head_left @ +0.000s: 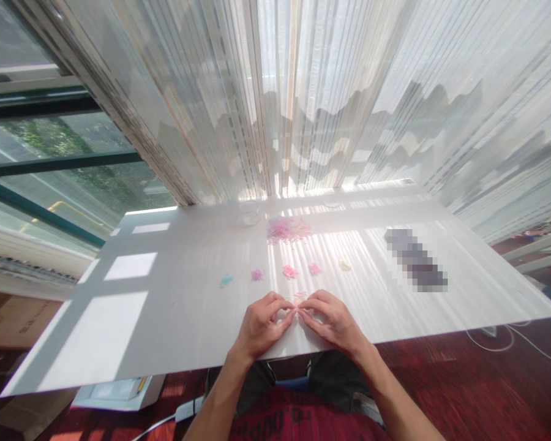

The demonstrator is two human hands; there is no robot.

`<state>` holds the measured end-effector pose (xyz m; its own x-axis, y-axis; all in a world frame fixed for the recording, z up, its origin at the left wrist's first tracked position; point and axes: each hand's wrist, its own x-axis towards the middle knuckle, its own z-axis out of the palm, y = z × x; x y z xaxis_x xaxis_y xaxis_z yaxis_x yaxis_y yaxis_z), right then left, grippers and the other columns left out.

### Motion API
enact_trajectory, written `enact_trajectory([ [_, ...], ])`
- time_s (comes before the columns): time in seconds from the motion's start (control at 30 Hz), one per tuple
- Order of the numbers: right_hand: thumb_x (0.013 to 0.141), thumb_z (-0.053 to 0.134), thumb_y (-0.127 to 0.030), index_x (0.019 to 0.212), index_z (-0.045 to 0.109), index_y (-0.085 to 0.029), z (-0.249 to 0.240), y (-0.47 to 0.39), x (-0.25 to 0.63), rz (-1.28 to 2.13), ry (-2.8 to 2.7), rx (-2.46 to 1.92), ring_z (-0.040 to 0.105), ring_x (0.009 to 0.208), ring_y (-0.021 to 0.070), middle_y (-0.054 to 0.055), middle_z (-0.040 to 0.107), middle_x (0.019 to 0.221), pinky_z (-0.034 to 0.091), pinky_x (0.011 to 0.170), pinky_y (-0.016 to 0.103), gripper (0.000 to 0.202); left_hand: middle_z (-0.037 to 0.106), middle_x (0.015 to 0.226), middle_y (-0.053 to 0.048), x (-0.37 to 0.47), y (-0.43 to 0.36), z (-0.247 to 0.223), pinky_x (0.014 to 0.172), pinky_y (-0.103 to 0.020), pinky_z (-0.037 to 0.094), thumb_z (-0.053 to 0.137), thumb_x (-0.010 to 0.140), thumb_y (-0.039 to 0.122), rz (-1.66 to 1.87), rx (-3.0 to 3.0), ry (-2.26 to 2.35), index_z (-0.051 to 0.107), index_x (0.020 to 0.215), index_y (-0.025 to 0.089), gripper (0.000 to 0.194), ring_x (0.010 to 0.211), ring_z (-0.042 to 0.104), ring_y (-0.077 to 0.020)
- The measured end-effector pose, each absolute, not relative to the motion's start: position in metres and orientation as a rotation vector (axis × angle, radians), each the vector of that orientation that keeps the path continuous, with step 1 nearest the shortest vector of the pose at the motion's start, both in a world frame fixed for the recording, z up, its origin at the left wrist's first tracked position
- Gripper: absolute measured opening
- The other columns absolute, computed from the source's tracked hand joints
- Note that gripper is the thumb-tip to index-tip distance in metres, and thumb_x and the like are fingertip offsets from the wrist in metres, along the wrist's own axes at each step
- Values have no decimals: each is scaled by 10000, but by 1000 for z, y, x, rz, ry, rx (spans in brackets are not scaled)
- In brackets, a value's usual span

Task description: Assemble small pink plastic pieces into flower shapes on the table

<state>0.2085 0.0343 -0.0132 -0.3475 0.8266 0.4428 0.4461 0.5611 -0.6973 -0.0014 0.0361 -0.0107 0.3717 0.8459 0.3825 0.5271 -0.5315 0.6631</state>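
My left hand [262, 323] and my right hand [331, 320] meet near the front edge of the white table [188, 318]. Thumb and forefinger of each are pinched together, fingertips almost touching. Whatever is between them is too small to make out, with a hint of pink. Just beyond the fingertips lies a little group of pale pink and cream thin pieces [300, 296]. Farther off, small piles stand in a row: teal [226, 280], purple [257, 274], bright pink [289, 271], lighter pink [314, 269] and cream [344, 264]. Behind them spreads a larger mixed heap [288, 229] of such thin coloured pieces.
A clear round container [250, 212] stands at the back, with a clear flat lid-like piece [331, 203] to its right. A blurred-out dark object [416, 260] lies on the right. Sheer striped curtains [303, 92] hang along the table's far edge. A white cable [491, 349] trails on the floor.
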Motion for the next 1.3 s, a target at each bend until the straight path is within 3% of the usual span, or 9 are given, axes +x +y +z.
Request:
enact_trajectory([
  [1.3,933,618,-213,952,693,-210,-14,34,209,585,-2006,-1026,627,743,161,32,655,817,513,700,282,78,682,839,-17,-1,35,-9,553,-211,466,630,921,229,988,2217,1158,689,928,206,64,574,538,-88],
])
